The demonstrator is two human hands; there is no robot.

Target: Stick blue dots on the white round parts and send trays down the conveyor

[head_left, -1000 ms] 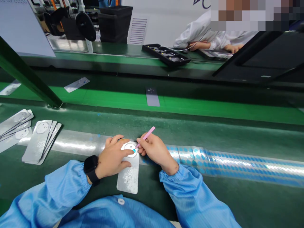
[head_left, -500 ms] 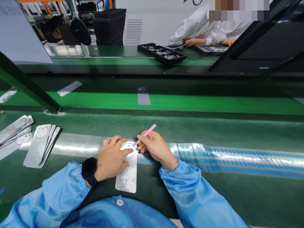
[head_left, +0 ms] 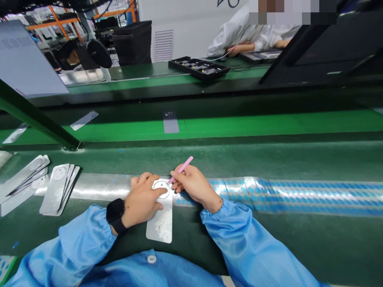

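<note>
A silver phone back cover (head_left: 159, 223) with a round camera ring and a speckled lower half lies on the green bench before me. My left hand (head_left: 140, 202), wearing a black watch, holds it down from the left, its fingers over the top edge and ring. Pinched in my right hand (head_left: 193, 184) are slim pink tweezers (head_left: 184, 164), their lower end at the ring's right side. Whatever the tip touches is too small to make out.
Left of my hands are a fanned stack of covers (head_left: 56, 189) and a looser pile (head_left: 22, 183). A clear film strip with blue dots (head_left: 278, 195) runs along the bench. Beyond, a grey cover (head_left: 171, 122) lies on the green belt (head_left: 239, 123). A person in white sits opposite.
The view has shifted and tilted slightly. Both hands keep nearly the same place on the cover, and the tweezers' tip has moved a little left and down.
</note>
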